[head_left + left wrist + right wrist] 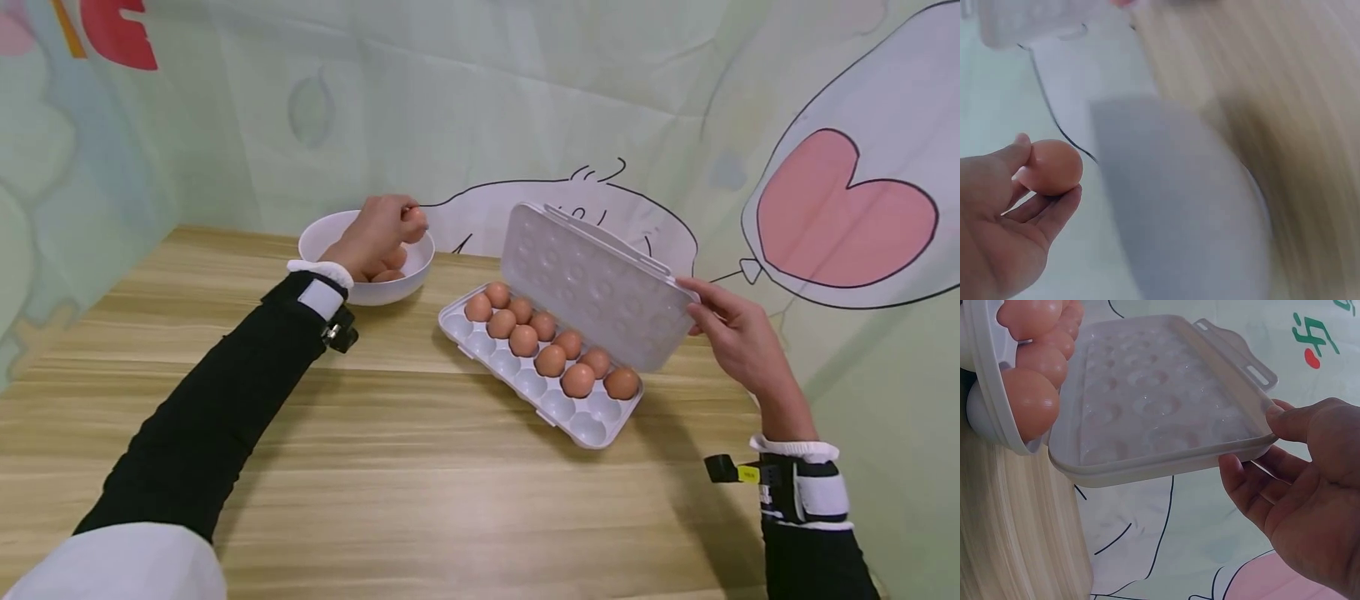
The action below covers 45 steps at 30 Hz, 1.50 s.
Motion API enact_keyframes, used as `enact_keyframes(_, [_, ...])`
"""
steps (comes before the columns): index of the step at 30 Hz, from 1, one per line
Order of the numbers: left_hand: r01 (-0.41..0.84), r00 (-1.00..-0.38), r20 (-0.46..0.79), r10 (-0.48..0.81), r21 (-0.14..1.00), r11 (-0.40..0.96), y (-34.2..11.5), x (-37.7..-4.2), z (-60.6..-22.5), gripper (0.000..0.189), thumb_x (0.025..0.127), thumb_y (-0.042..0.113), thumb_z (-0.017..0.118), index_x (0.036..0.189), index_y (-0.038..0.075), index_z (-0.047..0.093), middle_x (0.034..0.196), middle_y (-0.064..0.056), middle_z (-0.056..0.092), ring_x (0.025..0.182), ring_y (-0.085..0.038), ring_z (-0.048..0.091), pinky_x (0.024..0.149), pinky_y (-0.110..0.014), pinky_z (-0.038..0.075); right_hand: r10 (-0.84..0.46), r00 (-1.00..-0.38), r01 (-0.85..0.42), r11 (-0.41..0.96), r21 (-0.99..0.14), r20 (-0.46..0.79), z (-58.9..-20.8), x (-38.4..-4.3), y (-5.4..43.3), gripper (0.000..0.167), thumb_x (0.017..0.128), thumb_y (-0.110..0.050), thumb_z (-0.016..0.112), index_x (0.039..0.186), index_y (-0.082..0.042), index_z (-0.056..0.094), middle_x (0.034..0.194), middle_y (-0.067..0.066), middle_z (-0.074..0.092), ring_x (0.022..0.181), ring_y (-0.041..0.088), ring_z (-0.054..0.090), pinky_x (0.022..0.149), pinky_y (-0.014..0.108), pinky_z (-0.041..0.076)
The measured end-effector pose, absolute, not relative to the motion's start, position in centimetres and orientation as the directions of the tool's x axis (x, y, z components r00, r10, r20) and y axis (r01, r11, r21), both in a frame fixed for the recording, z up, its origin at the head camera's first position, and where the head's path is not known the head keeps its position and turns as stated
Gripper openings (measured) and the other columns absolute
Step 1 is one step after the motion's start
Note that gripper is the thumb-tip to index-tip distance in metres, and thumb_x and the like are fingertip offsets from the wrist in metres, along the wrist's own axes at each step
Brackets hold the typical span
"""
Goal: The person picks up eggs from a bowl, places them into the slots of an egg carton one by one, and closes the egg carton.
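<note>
Hands, two: left hand [375, 232] pinching one brown egg [415, 218], right hand [738, 337] pinching the right edge of a raised lid [581, 279].
Held egg by the far right rim of a white bowl [397, 291], far left; loose eggs [392, 258] inside, partly hidden, uncounted. Open carton tray [545, 407] to the right, on a wooden table [390, 492]: far row, six eggs; middle row, five, right-end cup bare; near row, six cups, all bare. Progress, as judged: partway; eleven cups occupied, seven vacant, lid not closed, eggs in both vessels.

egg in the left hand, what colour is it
The egg is orange-brown, clearest in the left wrist view.
</note>
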<state>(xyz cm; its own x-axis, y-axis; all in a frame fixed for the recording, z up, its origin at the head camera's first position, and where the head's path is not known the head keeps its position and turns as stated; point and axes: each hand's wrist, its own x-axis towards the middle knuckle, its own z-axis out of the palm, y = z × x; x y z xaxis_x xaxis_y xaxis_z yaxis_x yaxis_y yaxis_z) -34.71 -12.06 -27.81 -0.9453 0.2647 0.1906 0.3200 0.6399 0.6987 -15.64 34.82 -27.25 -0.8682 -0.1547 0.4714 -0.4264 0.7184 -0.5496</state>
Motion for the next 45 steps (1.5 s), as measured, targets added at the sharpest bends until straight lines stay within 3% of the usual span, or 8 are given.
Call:
enact_keyframes(4, [0.390,-0.917,0.236,0.322,0.707,0.591,-10.3,-33.5,-26.8,0.013,0.104,0.019,0.055,0.104,0.007,0.061,0.099,-0.010,0.055,0.085,-0.026,0.048,0.065,-0.033,0.037,-0.159,-0.867,-0.428,0.721,-0.545,0.472,-27.1,-15.9,34.7,0.040,0.107,-0.004,0.053,0.146,-0.002,0.056,0.132,0.025,0.063,0.096,0.012,0.060,0.076,0.011,0.050])
enact_keyframes(8, [0.507,-0.860,0.311,0.404,0.598,0.620,-7.9,-32.1,-26.1,0.027,0.103,0.027,0.067,0.116,0.004,0.067,0.100,-0.010,0.060,0.094,-0.024,0.052,0.081,-0.035,0.040,-0.162,-0.865,-0.434,0.717,-0.546,0.476,-27.1,-16.1,34.5,0.039,0.107,-0.004,0.053,0.146,-0.002,0.057,0.131,0.025,0.064,0.094,0.013,0.060,0.076,0.012,0.050])
enact_keyframes(11, [0.558,-0.828,0.327,0.456,0.568,0.605,-6.0,-30.8,-25.9,0.031,0.100,0.029,0.071,0.119,0.005,0.069,0.102,-0.008,0.064,0.095,-0.023,0.054,0.085,-0.036,0.042,-0.166,-0.867,-0.435,0.712,-0.551,0.470,-27.2,-16.1,34.4,0.039,0.107,-0.004,0.053,0.146,-0.001,0.057,0.129,0.025,0.064,0.094,0.013,0.060,0.076,0.012,0.050])
enact_keyframes(21, [0.678,-0.707,0.367,0.605,0.595,0.431,1.3,-25.8,-25.7,0.030,0.095,0.026,0.077,0.118,0.007,0.072,0.101,-0.003,0.068,0.095,-0.017,0.058,0.087,-0.029,0.045,-0.155,-0.872,-0.425,0.710,-0.561,0.464,-27.2,-16.3,34.4,0.039,0.107,-0.005,0.052,0.146,-0.002,0.056,0.129,0.025,0.064,0.092,0.013,0.061,0.075,0.013,0.050])
enact_keyframes(30, [0.686,-0.643,0.312,0.700,0.640,0.345,5.7,-22.9,-28.0,0.025,0.097,0.027,0.075,0.115,0.011,0.069,0.103,0.002,0.066,0.099,-0.010,0.060,0.089,-0.020,0.045,-0.171,-0.864,-0.445,0.700,-0.559,0.474,-27.3,-16.2,34.1,0.039,0.107,-0.004,0.052,0.146,-0.001,0.056,0.127,0.025,0.065,0.092,0.010,0.061,0.075,0.012,0.050])
enact_keyframes(37, [0.731,-0.572,0.308,0.760,0.612,0.302,8.5,-21.1,-30.5,0.016,0.094,0.025,0.078,0.103,0.013,0.071,0.091,0.005,0.063,0.088,-0.008,0.056,0.079,-0.019,0.042,-0.167,-0.862,-0.447,0.697,-0.561,0.479,-27.3,-16.3,34.2,0.038,0.107,-0.004,0.053,0.145,0.000,0.057,0.125,0.026,0.065,0.088,0.011,0.062,0.074,0.012,0.050])
enact_keyframes(39, [0.753,-0.548,0.306,0.779,0.586,0.300,9.1,-20.7,-31.2,0.017,0.092,0.025,0.079,0.102,0.013,0.073,0.086,0.007,0.062,0.083,-0.008,0.055,0.075,-0.018,0.042,-0.164,-0.864,-0.443,0.697,-0.564,0.476,-27.5,-16.2,34.3,0.038,0.107,-0.005,0.052,0.145,0.000,0.057,0.124,0.026,0.066,0.087,0.011,0.062,0.074,0.011,0.050])
enact_keyframes(45, [0.844,-0.518,0.314,0.796,0.341,0.414,10.2,-20.0,-32.7,0.019,0.091,0.042,0.077,0.100,0.026,0.075,0.078,0.015,0.056,0.078,-0.004,0.052,0.071,-0.023,0.039,-0.168,-0.861,-0.450,0.692,-0.565,0.480,-27.6,-16.3,34.3,0.038,0.107,-0.004,0.052,0.145,0.000,0.057,0.125,0.026,0.065,0.089,0.011,0.062,0.074,0.011,0.050])
